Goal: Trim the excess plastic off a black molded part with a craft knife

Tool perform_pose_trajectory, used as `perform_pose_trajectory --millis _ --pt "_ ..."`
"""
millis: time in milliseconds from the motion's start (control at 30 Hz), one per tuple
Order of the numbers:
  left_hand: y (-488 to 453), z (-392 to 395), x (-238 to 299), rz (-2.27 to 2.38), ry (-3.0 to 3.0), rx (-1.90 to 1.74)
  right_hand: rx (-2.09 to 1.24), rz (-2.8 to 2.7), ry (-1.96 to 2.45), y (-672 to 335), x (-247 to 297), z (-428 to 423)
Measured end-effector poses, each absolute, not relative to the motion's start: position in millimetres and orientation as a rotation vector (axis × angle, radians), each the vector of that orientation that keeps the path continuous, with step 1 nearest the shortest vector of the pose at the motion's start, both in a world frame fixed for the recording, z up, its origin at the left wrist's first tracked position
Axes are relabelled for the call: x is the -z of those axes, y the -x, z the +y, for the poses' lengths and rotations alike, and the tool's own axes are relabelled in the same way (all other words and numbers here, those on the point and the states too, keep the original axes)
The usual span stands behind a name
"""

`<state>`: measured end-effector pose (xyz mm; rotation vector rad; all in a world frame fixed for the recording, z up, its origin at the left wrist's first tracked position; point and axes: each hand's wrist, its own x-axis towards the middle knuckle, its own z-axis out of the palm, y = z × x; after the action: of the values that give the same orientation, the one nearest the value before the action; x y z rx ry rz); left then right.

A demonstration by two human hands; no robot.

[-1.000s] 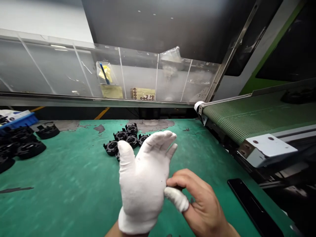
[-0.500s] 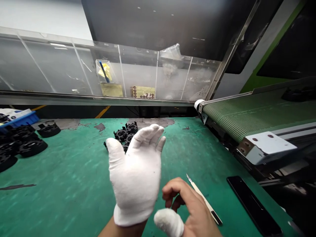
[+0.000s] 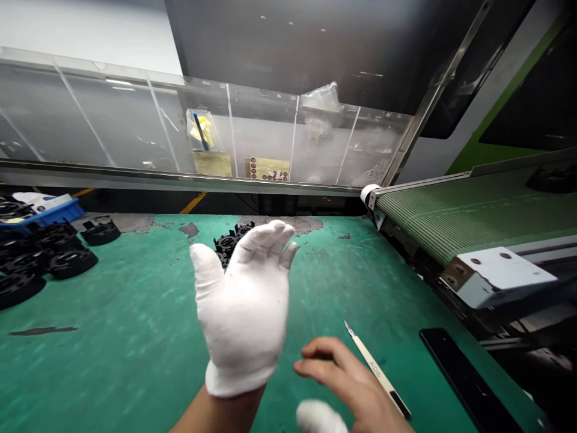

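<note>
My left hand wears a white cloth glove and is raised palm toward me over the green bench. Its fingers curl slightly and the thumb stands apart; nothing is in it. Beyond its fingers, partly hidden, sits a small group of black round plastic parts. Low in the view, my right hand is bare except for a white cover on the thumb. Its fingers are apart and hold nothing visible. Just right of it a scalpel with a cream handle lies on the bench, blade pointing away.
More black round parts cluster at the left, beside a blue tray. On the right lie a black phone and, beyond, a green conveyor belt with a metal end block. A clear divided rack spans the back.
My right hand has moved lower and its fingers have straightened and spread from a curled pose. My left hand has shifted slightly left. The view has turned a little.
</note>
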<state>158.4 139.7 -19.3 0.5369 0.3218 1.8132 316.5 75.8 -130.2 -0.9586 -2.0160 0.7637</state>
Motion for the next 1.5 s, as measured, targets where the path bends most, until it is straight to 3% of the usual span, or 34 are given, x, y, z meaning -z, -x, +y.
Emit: perform_pose_trajectory --millis 233,467,733,967,1067,1233,1333,1400,1500 --pt "-182 124 23 0.345 -0.642 -1.566 -0.815 -1.800 0.854 -308 69 99" --pt "-165 142 21 0.351 -0.513 -1.806 -0.891 -1.818 0.977 -314 106 82" --pt "-176 138 26 0.416 -0.444 -1.787 -0.552 -1.748 0.826 -281 103 82" --pt "-168 141 22 0.382 -0.393 -1.827 -0.624 -1.738 1.222 -301 124 80" --pt "-168 138 21 0.353 -0.440 -1.769 -0.684 -1.793 1.201 -310 117 88" --pt "-179 133 23 0.311 -0.519 -1.589 -0.367 -1.946 1.006 -319 91 103" --pt "-178 137 23 0.332 -0.538 -1.574 -0.536 -2.095 0.772 -329 81 109" --pt "-176 141 22 0.332 -0.549 -1.582 -0.572 -2.022 0.795 -333 79 111" --pt "-177 141 21 0.291 -0.594 -1.541 -0.349 -1.979 0.968 -331 77 116"
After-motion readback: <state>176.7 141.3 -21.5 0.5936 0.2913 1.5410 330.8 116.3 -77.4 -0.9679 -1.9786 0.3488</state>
